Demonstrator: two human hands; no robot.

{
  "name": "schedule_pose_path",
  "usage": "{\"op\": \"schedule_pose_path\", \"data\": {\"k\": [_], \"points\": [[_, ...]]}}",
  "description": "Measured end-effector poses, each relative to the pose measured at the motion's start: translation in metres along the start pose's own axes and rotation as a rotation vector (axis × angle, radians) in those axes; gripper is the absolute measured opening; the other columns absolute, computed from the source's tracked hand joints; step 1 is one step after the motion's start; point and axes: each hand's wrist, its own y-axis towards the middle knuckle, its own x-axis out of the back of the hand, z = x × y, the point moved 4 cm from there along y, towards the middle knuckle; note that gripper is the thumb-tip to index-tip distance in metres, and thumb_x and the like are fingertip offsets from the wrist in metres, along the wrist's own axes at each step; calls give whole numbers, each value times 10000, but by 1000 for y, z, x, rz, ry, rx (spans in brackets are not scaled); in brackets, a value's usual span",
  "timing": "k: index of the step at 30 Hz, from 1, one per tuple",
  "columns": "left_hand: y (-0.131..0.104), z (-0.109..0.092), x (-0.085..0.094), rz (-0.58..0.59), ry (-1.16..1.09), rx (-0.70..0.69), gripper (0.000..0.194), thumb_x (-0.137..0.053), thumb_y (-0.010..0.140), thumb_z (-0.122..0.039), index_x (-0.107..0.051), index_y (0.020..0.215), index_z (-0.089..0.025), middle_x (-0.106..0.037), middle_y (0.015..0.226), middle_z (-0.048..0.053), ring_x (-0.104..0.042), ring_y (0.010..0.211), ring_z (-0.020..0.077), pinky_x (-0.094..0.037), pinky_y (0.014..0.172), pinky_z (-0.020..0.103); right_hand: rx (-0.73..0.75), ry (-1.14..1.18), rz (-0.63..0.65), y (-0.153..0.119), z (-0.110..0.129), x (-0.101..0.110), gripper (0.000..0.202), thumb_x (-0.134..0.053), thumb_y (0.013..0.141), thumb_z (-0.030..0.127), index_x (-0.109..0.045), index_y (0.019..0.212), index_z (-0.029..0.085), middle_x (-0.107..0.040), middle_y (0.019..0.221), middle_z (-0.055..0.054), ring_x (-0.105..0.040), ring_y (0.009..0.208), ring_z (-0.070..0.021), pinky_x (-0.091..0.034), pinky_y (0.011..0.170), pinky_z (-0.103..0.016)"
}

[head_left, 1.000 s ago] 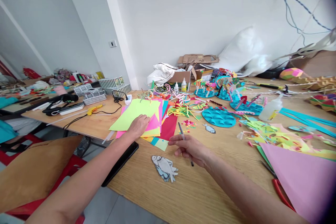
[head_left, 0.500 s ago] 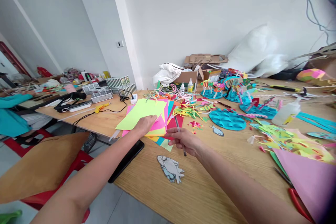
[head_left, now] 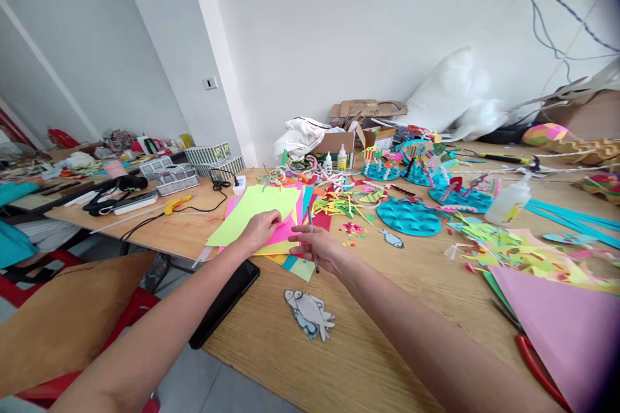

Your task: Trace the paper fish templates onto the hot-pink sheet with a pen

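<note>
My left hand (head_left: pixel 260 230) lifts the corner of a yellow-green sheet (head_left: pixel 247 211) on top of a stack of coloured paper (head_left: pixel 290 232) on the wooden table (head_left: pixel 368 329). My right hand (head_left: pixel 317 248) grips a thin grey pen (head_left: pixel 312 239) and its fingertips touch the pink sheet at the stack's edge, close beside my left hand. A cut-out paper fish (head_left: pixel 309 314) lies on the table nearer to me, below my right hand.
A black tablet (head_left: pixel 225 300) hangs over the table's near edge. Blue paper discs (head_left: pixel 407 216), shredded paper scraps (head_left: pixel 339 203), glue bottles (head_left: pixel 341 156) and a large pink sheet (head_left: pixel 562 329) with red-handled scissors (head_left: pixel 533 361) fill the right. A hot-glue gun (head_left: pixel 174 204), cables and trays lie at the left.
My right hand with the pen has moved left to the paper stack and now touches it. My left hand has curled up the yellow-green sheet's corner.
</note>
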Motion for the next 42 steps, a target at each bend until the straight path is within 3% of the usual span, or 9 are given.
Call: {"op": "schedule_pose_path", "data": {"k": [4, 9, 13, 15, 17, 26, 36, 39, 42], "points": [[-4, -5, -3, 15, 3, -67, 132, -442, 761, -79, -515, 713, -178, -564, 725, -3, -525, 727, 138, -408, 672, 234, 12, 3, 8, 13, 0, -8, 292, -501, 821, 133, -463, 1105, 187, -610, 1013, -70, -649, 541, -65, -332, 325, -118], [-8, -7, -6, 42, 16, -123, 100, -461, 802, -121, -522, 740, -172, -570, 777, 25, -525, 806, 162, -424, 745, 272, -5, -46, 0, 27, -5, -14, 153, -473, 866, 185, -517, 1010, 162, -613, 940, -42, -630, 562, -59, -341, 358, -127], [-15, -4, -5, 95, 19, -165, 63, -504, 811, -157, -547, 855, -168, -592, 901, 42, -531, 896, 162, -432, 814, 277, -11, -126, -60, 38, -10, -11, 257, -495, 871, 280, -533, 1080, 137, -591, 1028, -64, -608, 805, -140, -512, 648, -292], [-21, 1, -5, 126, 24, -180, 156, -512, 809, -156, -547, 959, -174, -585, 1006, 48, -524, 966, 157, -422, 868, 274, -5, -167, -98, 43, -11, -8, 313, -507, 862, 307, -519, 1131, 147, -562, 1106, -75, -575, 920, -180, -496, 768, -386], [-27, 9, -4, 152, 38, -176, 249, -502, 804, -138, -534, 1047, -181, -569, 1085, 53, -512, 1024, 157, -406, 912, 276, 6, -206, -132, 47, -12, -4, 323, -510, 861, 306, -512, 1146, 153, -548, 1137, -79, -567, 953, -191, -486, 791, -401], [-37, 30, -3, 141, 169, 20, 402, -404, 802, -77, -502, 1179, -180, -558, 1161, 71, -520, 1069, 182, -408, 922, 295, 83, -383, -214, 60, -10, 10, 319, -521, 853, 303, -527, 1135, 154, -546, 1151, -74, -566, 952, -196, -492, 776, -385], [-22, 43, 15, 155, 336, 182, 244, -385, 850, -143, -604, 948, -190, -612, 922, 45, -568, 891, 170, -427, 750, 241, 70, -434, -134, 41, 5, -6, 306, -507, 863, 310, -522, 1124, 150, -558, 1116, -73, -576, 923, -179, -496, 769, -385], [-20, 40, 15, 170, 374, 179, 213, -387, 845, -139, -594, 886, -175, -591, 886, 51, -566, 843, 174, -421, 700, 241, 96, -441, -135, 36, 14, -7, 227, -540, 835, 221, -568, 1037, 121, -615, 869, -41, -591, 714, -122, -490, 603, -264], [-19, 39, 15, 155, 401, 180, 226, -350, 856, -128, -571, 886, -168, -574, 885, 60, -557, 838, 183, -413, 698, 256, 151, -443, -167, 32, 24, -5, 255, -527, 737, 41, -609, 971, 101, -522, 538, 25, -503, 489, -74, -334, 414, -167]]}}
